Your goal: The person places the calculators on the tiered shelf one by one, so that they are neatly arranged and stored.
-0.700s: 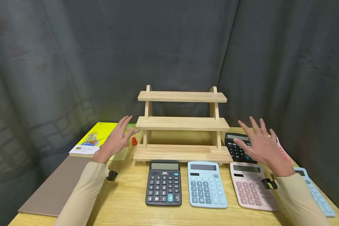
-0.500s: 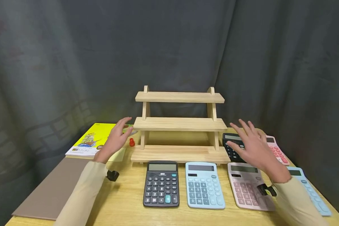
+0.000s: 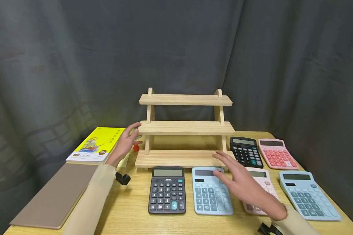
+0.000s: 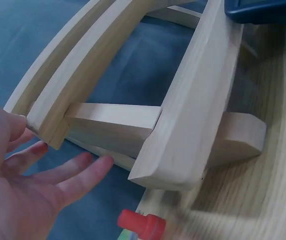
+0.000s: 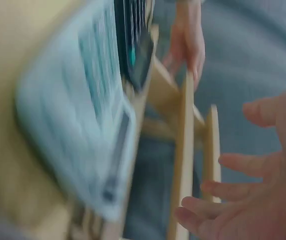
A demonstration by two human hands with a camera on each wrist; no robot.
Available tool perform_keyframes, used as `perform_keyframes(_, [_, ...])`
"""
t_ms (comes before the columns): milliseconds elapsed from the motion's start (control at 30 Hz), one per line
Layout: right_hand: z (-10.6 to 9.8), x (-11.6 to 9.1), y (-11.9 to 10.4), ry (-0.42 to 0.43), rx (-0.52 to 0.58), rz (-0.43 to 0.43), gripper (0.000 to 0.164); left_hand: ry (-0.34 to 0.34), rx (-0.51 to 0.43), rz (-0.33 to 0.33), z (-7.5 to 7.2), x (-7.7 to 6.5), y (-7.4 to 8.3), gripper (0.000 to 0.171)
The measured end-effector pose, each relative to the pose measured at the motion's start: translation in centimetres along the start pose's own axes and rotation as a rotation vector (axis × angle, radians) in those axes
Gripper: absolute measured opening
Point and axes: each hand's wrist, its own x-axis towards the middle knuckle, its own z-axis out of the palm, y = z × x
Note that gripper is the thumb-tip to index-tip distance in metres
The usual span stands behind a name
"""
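Note:
A three-tier wooden shelf rack (image 3: 186,128) stands at mid-table. My left hand (image 3: 124,143) is at the left end of its middle tier, fingers extended. In the left wrist view the left hand's thumb (image 4: 16,126) lies against or very near the tier's end; I cannot tell whether it touches. Over the blue calculator (image 3: 204,192) and the pale pink calculator (image 3: 266,186), my right hand (image 3: 241,181) reaches in with fingers spread, holding nothing. It covers part of both. A black calculator (image 3: 167,191) lies beside the blue one, in front of the rack.
On the right lie another black calculator (image 3: 244,151), a pink calculator (image 3: 277,153) and a second blue calculator (image 3: 310,195). On the left are a yellow book (image 3: 97,143), a brown folder or notebook (image 3: 54,195) and a small red object (image 3: 136,148). A dark curtain (image 3: 182,42) hangs behind.
My right hand has swung left and toward me, from the right-hand calculators to over the blue one. My left hand has moved slightly right, to the rack's edge. The view has shifted slightly.

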Motion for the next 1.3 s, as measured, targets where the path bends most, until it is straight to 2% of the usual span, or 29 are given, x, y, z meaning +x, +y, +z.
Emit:
perform_keyframes(100, [1.4,-0.7,-1.6,-0.04,0.064,0.01,0.056,0.012,-0.037,-0.001,0.1,0.1,-0.2,0.046])
perform_keyframes(333, [3.7,-1.4,-4.4,-0.223,0.233,0.064,0.065,0.044,-0.057,-0.001,0.5,0.1,-0.2,0.047])
perform_keyframes(533, [5.4,-1.2,-6.0,-0.295,0.267,0.09,0.077,0.047,-0.135,-0.011,0.8,0.0,-0.1,0.048])
perform_keyframes(667, [6.6,-1.0,-6.9,-0.341,0.258,0.128,0.082,0.058,-0.149,-0.025,1.0,0.0,0.0,0.048])
perform_keyframes(833, [7.7,-0.7,-7.8,-0.354,0.26,0.189,0.088,0.066,-0.148,-0.03,1.1,0.0,0.0,0.048])
perform_keyframes(1000, [9.2,-0.2,-8.2,-0.345,0.248,0.212,0.094,0.075,-0.163,-0.03,1.2,0.0,0.2,0.047])
perform_keyframes(1300, [11.1,0.5,-8.6,-0.352,0.217,0.167,0.105,0.065,-0.167,-0.031,1.1,-0.1,0.2,0.048])
